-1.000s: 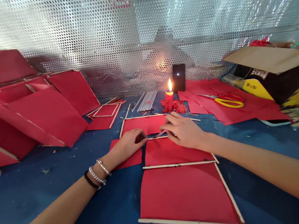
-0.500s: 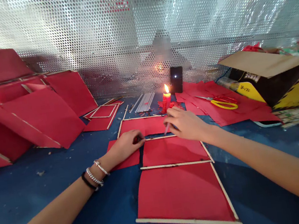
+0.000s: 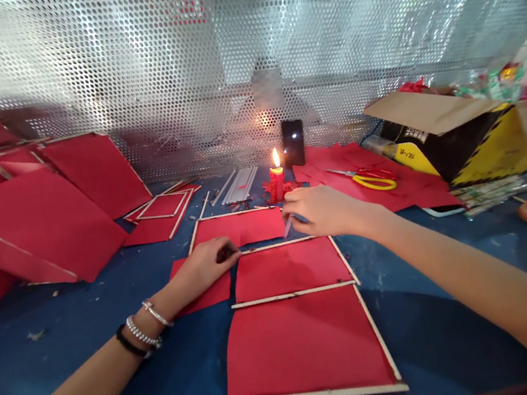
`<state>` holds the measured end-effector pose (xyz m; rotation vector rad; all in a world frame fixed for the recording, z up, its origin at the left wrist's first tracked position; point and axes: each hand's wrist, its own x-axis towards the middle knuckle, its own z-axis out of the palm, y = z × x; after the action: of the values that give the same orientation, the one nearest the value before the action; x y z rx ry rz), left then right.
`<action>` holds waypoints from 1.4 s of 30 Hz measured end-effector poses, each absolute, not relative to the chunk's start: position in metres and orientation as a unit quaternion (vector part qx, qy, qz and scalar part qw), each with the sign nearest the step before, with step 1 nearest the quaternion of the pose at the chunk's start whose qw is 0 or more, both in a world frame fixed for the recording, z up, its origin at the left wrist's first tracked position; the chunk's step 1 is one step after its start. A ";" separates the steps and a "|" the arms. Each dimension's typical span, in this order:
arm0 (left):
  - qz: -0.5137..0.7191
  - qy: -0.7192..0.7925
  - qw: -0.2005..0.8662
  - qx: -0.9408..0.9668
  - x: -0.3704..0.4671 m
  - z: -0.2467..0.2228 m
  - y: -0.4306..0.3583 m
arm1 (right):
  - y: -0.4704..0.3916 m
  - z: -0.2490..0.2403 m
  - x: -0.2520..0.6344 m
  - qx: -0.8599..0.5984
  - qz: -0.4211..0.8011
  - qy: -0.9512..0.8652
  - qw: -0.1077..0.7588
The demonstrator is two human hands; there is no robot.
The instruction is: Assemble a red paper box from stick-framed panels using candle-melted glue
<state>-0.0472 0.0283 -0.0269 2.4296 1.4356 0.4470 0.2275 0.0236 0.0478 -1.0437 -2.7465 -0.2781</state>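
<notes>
My left hand (image 3: 207, 264) is closed, thumb and finger pinching the left end of a pale wooden stick (image 3: 273, 245) along the top edge of a red paper panel (image 3: 289, 269). My right hand (image 3: 317, 210) holds a translucent glue stick (image 3: 288, 225), its lower tip pointing down close to that wooden stick. Just beyond my right fingers a red candle (image 3: 278, 182) burns upright. Nearer me lies another red panel (image 3: 300, 344) edged with sticks; a further red panel (image 3: 233, 230) lies behind. Part of a red sheet (image 3: 209, 296) shows under my left wrist.
Large red panels (image 3: 40, 224) lean at the left. Several glue sticks (image 3: 240, 186) lie behind the work. Scissors (image 3: 372, 180) rest on red paper (image 3: 416, 191) at the right, before a black-and-yellow box (image 3: 474, 149). A phone (image 3: 293, 142) stands near the perforated metal wall (image 3: 151, 75).
The view has shifted slightly to the right, bringing a plastic container into sight at the right edge. Both hands keep nearly the same places over the panels, and the glue stick stays in my right hand.
</notes>
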 end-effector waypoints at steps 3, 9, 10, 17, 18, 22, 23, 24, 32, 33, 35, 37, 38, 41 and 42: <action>0.153 0.496 0.140 0.843 -0.048 -0.029 0.030 | 0.023 0.046 0.226 -0.346 -0.097 -0.929 0.090; 0.164 0.495 0.140 0.842 -0.048 -0.031 0.029 | 0.025 0.043 0.226 -0.348 -0.092 -0.930 0.077; 0.165 0.496 0.140 0.841 -0.048 -0.031 0.028 | 0.025 0.043 0.226 -0.348 -0.092 -0.930 0.073; 0.164 0.496 0.140 0.841 -0.047 -0.030 0.027 | 0.027 0.043 0.226 -0.318 -0.076 -0.943 0.069; 0.163 0.497 0.141 0.841 -0.047 -0.030 0.027 | 0.027 0.043 0.227 -0.312 -0.069 -0.945 0.070; 0.161 0.496 0.136 0.842 -0.047 -0.031 0.027 | 0.030 0.039 0.227 -0.300 -0.040 -0.950 0.071; 0.162 0.494 0.133 0.844 -0.047 -0.031 0.028 | 0.031 0.038 0.227 -0.301 -0.036 -0.950 0.071; 0.163 0.494 0.131 0.844 -0.047 -0.031 0.028 | 0.031 0.037 0.227 -0.302 -0.035 -0.950 0.072; 0.159 0.492 0.140 0.845 -0.048 -0.029 0.026 | 0.029 0.041 0.227 -0.366 -0.067 -0.927 0.049; 0.160 0.492 0.140 0.844 -0.048 -0.029 0.026 | 0.029 0.042 0.227 -0.375 -0.068 -0.924 0.040; 0.161 0.491 0.136 0.846 -0.048 -0.029 0.026 | 0.029 0.044 0.229 -0.385 -0.066 -0.920 0.024; 0.160 0.487 0.134 0.848 -0.049 -0.029 0.027 | 0.028 0.046 0.230 -0.389 -0.061 -0.919 0.017; 0.160 0.487 0.133 0.849 -0.049 -0.030 0.028 | 0.028 0.048 0.231 -0.389 -0.060 -0.919 0.014; 0.160 0.485 0.131 0.849 -0.049 -0.031 0.029 | 0.025 0.051 0.232 -0.389 -0.067 -0.919 0.006; 0.161 0.486 0.130 0.849 -0.050 -0.031 0.029 | 0.023 0.052 0.232 -0.393 -0.074 -0.917 0.002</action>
<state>-0.0495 0.0287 -0.0314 2.4667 1.4113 0.4665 0.2320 0.0234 0.0519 -1.2320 -2.8768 -0.2332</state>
